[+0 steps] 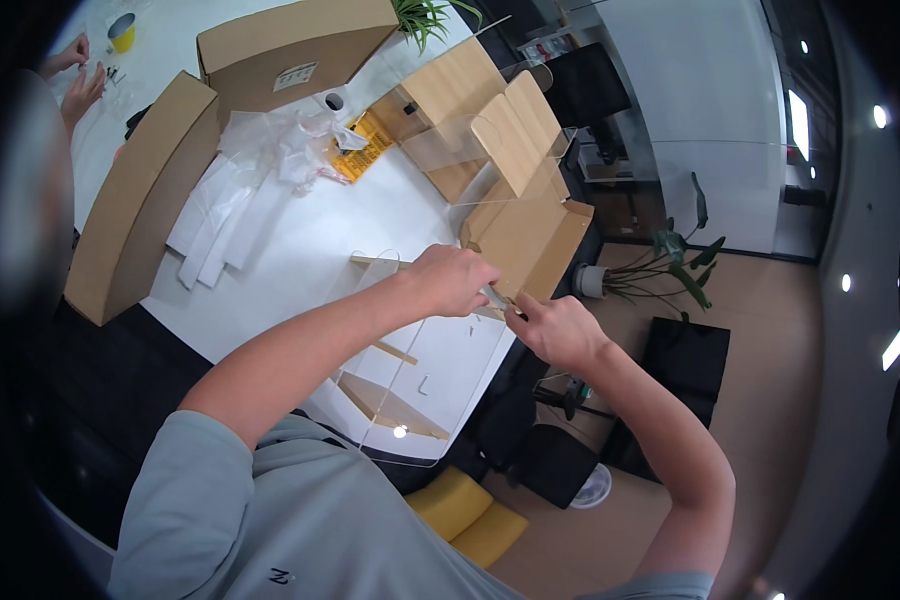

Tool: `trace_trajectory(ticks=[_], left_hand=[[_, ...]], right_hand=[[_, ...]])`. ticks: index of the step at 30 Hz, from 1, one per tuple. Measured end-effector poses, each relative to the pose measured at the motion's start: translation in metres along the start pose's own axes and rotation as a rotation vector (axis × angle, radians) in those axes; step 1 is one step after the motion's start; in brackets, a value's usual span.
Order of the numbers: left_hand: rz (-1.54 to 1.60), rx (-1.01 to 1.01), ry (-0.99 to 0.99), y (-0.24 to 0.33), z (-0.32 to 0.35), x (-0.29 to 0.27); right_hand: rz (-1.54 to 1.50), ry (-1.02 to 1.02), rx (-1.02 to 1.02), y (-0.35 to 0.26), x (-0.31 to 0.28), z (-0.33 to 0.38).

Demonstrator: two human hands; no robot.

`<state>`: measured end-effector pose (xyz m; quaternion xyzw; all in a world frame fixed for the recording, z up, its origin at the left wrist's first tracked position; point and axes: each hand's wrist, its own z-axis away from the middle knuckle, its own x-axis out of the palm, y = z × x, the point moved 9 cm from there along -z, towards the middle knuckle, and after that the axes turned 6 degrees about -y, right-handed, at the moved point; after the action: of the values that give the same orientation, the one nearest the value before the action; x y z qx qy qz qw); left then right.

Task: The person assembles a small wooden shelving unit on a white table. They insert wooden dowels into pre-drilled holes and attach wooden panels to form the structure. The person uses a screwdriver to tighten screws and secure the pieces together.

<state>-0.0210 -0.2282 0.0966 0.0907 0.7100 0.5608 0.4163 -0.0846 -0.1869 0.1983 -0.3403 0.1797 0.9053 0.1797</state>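
Observation:
My left hand (pixel 450 280) and my right hand (pixel 562 332) meet over the near right part of the white table (pixel 390 215), fingers pinched. Between them is a small whitish piece (pixel 494 298), too small to name; both hands seem to grip it. Under my forearms stands a partly built frame of clear panels with wooden boards; one wooden board (pixel 395 408) lies at its near end. An L-shaped hex key (pixel 423 385) rests on the white surface, apart from my hands. Several tiny screws (pixel 472 327) lie close below my fingers.
An open cardboard box (pixel 540 235) lies just beyond my hands. Wooden boxes with clear panels (pixel 450 85) stand behind it. Plastic wrapping (pixel 260 160), an orange bag (pixel 368 150) and large cardboard (pixel 145 200) fill the far left. Another person's hands (pixel 82 95) are at the far left corner.

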Motion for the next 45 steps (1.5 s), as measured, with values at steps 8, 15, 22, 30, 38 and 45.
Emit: trace_trajectory(ticks=[8, 15, 22, 30, 38, 45], left_hand=[[0.011, 0.005, 0.009, 0.002, 0.001, -0.001], [0.011, 0.023, 0.039, 0.002, 0.0, -0.003], [0.013, 0.033, 0.063, 0.001, 0.002, -0.002], [0.014, 0.03, 0.048, 0.004, 0.002, -0.003], [0.034, 0.046, 0.088, 0.003, 0.004, -0.002], [0.023, 0.028, 0.048, 0.003, 0.005, -0.002]], right_hand=[[-0.732, 0.123, 0.365, 0.039, 0.05, 0.01], [-0.274, -0.018, 0.178, 0.017, 0.011, 0.003], [-1.253, -0.061, 0.651, 0.053, 0.072, 0.015], [-0.622, 0.014, 0.345, 0.034, 0.037, 0.004], [-0.88, -0.066, 0.511, 0.04, 0.052, 0.007], [-0.919, 0.05, 0.464, 0.046, 0.053, 0.008]])
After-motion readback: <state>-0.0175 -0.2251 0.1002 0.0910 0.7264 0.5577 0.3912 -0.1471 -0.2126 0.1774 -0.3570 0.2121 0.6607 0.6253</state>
